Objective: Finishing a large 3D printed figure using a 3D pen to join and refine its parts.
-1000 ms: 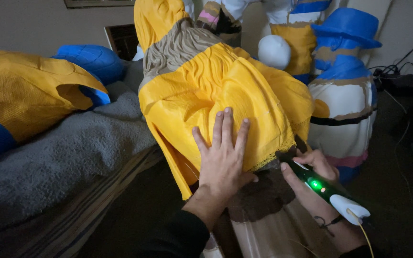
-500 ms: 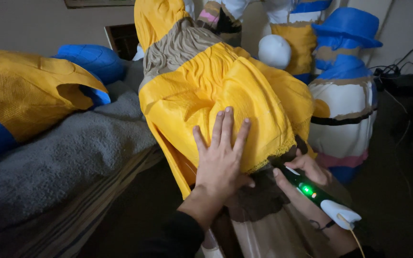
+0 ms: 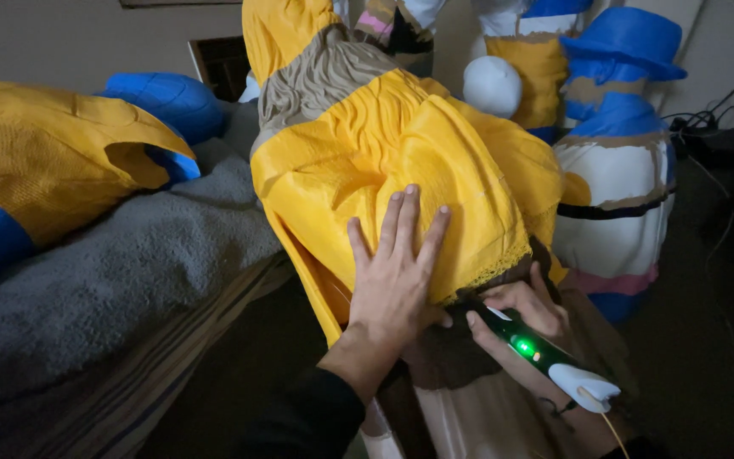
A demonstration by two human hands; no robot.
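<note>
My left hand (image 3: pixel 397 268) lies flat, fingers spread, on the yellow ribbed skirt of a large printed figure (image 3: pixel 358 144). My right hand (image 3: pixel 524 314) grips a black pen-shaped tool (image 3: pixel 537 350) with a green light and a white rear end, cable trailing from it. Its tip points at the frayed lower edge of the yellow part, just right of my left palm. Below that edge the figure is brown and beige.
A yellow and blue printed piece (image 3: pixel 36 170) lies on a grey blanket (image 3: pixel 112 280) at left. A blue-hatted striped figure (image 3: pixel 618 153) stands at right, a white ball (image 3: pixel 492 85) behind. Cables (image 3: pixel 715 119) run at far right.
My right hand with the pen tool has shifted slightly left and down along the yellow edge. My left hand stays pressed on the skirt.
</note>
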